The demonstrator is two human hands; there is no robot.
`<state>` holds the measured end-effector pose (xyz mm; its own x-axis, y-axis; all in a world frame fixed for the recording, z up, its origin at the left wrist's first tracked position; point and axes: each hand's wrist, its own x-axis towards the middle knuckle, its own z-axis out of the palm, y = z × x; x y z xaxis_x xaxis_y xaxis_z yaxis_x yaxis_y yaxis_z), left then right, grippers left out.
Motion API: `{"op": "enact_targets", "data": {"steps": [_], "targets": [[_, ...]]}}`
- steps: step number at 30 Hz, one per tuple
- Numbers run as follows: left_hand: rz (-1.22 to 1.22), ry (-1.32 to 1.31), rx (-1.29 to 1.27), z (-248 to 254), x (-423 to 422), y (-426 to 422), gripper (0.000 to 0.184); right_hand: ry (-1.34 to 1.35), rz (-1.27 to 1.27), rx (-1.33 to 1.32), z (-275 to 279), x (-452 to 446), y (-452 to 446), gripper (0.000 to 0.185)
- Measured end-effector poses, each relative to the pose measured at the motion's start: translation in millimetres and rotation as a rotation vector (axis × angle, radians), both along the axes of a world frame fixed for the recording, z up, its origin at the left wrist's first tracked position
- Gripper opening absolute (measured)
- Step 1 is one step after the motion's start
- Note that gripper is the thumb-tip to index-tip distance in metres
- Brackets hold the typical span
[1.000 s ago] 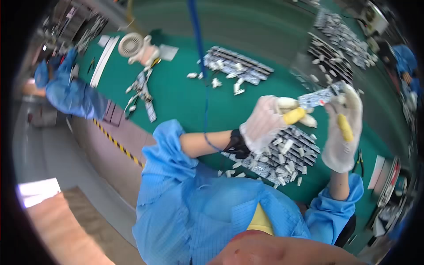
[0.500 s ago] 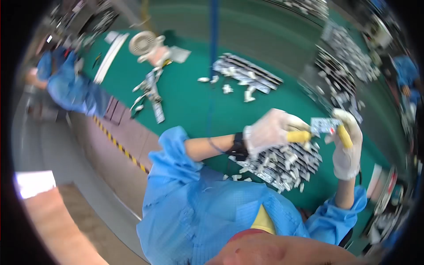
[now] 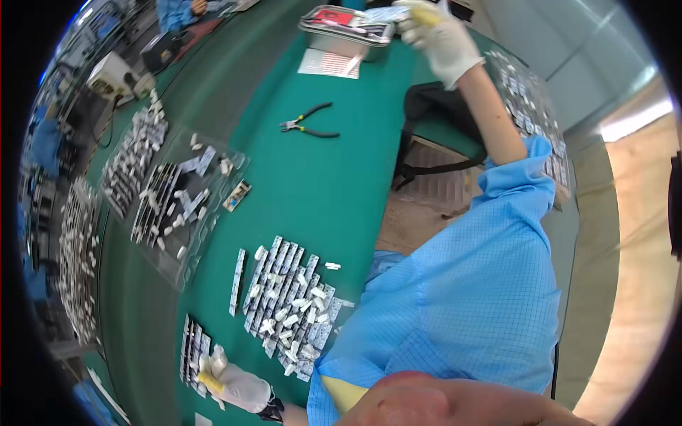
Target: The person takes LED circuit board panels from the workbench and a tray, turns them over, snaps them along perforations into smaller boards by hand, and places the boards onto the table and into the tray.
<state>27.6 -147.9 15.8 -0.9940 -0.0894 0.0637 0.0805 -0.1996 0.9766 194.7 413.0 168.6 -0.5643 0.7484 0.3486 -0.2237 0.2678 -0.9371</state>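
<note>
My left hand (image 3: 241,387), white-gloved with yellow finger covers and a dark wristband, is at the lower left. Its bent fingers close at the end of a short row of circuit board strips (image 3: 190,351). Up at the top, my right hand (image 3: 444,46), gloved the same way, reaches over a metal tray (image 3: 337,44). Blur hides whether its fingers grip the pale strip (image 3: 387,14) beside them. To the right of my left hand lies a larger bank of board strips (image 3: 280,284) with loose white connectors (image 3: 295,319) on it.
Pliers (image 3: 310,124) lie on the green mat (image 3: 327,192). A small board (image 3: 236,196) sits beside a clear plastic sheet (image 3: 192,248) with more strips. A dark strap (image 3: 426,167) hangs at the table edge. Another person's hand (image 3: 199,7) shows at the top.
My view has swung right. Both hands held a small board together before; now they are far apart, the left at the row of strips, the right over the tray.
</note>
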Motion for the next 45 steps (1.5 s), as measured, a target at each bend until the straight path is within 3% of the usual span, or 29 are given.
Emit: {"op": "enact_targets", "data": {"steps": [2, 3, 5, 6, 8, 10, 16, 18, 19, 20, 21, 22, 23, 25, 26, 27, 29, 31, 33, 37, 41, 43, 44, 45], "targets": [[-0.001, 0.060, 0.037, -24, -6, -19, 0.041, 0.052, -0.359, 0.000, 7, 54, 31, 0.024], [-0.116, 0.117, 0.013, -48, -17, -44, 0.039, 0.065, -0.530, -0.024, 8, 77, 41, 0.025], [-0.228, 0.176, -0.010, -58, -21, -51, 0.038, 0.038, -0.711, -0.125, -7, 116, 80, 0.022], [-0.207, 0.222, -0.036, -53, -17, -46, 0.038, 0.039, -0.712, -0.129, -26, 141, 112, 0.022], [-0.185, 0.270, -0.071, -45, -15, -42, 0.037, -0.052, -0.477, -0.487, -78, 185, 182, 0.022], [-0.163, 0.209, -0.075, -41, -18, -39, 0.037, -0.051, -0.497, -0.587, -124, 197, 228, 0.024], [-0.042, 0.032, -0.046, -32, -23, -30, 0.037, -0.013, -0.669, -0.782, -132, 180, 245, 0.029], [-0.076, 0.014, 0.087, -16, -14, -12, 0.050, -0.683, -0.888, -0.229, -158, 209, 276, 0.048], [-0.052, 0.051, -0.100, -9, -6, -5, 0.031, -0.976, -0.916, 0.112, -175, 232, 295, 0.061], [-0.175, 0.095, 0.094, 14, 5, 14, 0.029, -0.972, -0.797, 0.160, -146, 222, 285, 0.061], [-0.153, 0.079, 0.074, 14, 6, 15, 0.029, -1.172, -0.715, 0.443, -129, 204, 283, 0.051], [-0.162, 0.078, -0.061, 20, 6, 19, 0.026, -0.526, -0.553, -0.210, -119, 170, 283, 0.045], [-0.201, 0.078, -0.271, 31, 6, 20, 0.021, -0.412, -0.289, -0.291, -104, 146, 277, 0.043], [-0.335, 0.009, -0.304, 44, 5, 12, 0.021, -0.473, 0.012, -0.100, -76, 88, 248, 0.040], [-0.362, 0.034, -0.288, 46, 7, 9, 0.022, -0.596, 0.007, 0.035, -52, 43, 189, 0.039], [-0.402, 0.055, -0.273, 47, 9, 4, 0.023, -0.500, 0.066, 0.121, -41, 4, 136, 0.039], [-0.320, 0.240, -0.712, 51, 16, -15, 0.026, -0.434, 0.221, 0.167, -25, -50, 73, 0.035], [-0.048, 0.559, -1.107, 50, 24, -43, 0.029, -0.534, 0.412, 0.259, -16, -90, 29, 0.035], [0.098, 0.638, -1.544, 61, 27, -92, 0.029, -0.516, 0.554, 0.410, -16, -122, -22, 0.034], [0.300, 0.350, -1.658, 76, 57, -196, 0.036, -0.497, 0.790, 0.372, -20, -166, -101, 0.034], [0.227, 0.159, -1.876, 73, 88, -237, 0.053, -0.628, 0.893, 0.480, -21, -186, -176, 0.035], [0.018, 0.135, -2.238, 62, 93, -242, 0.050, -0.664, 0.995, 0.552, -26, -195, -193, 0.036], [0.085, 0.057, -1.407, -9, 100, -300, 0.046, -0.594, 1.039, 0.606, -29, -199, -199, 0.031], [0.054, -0.147, -0.964, -27, 102, -315, 0.034, -0.597, 1.037, 0.607, -31, -202, -202, 0.031]]}}
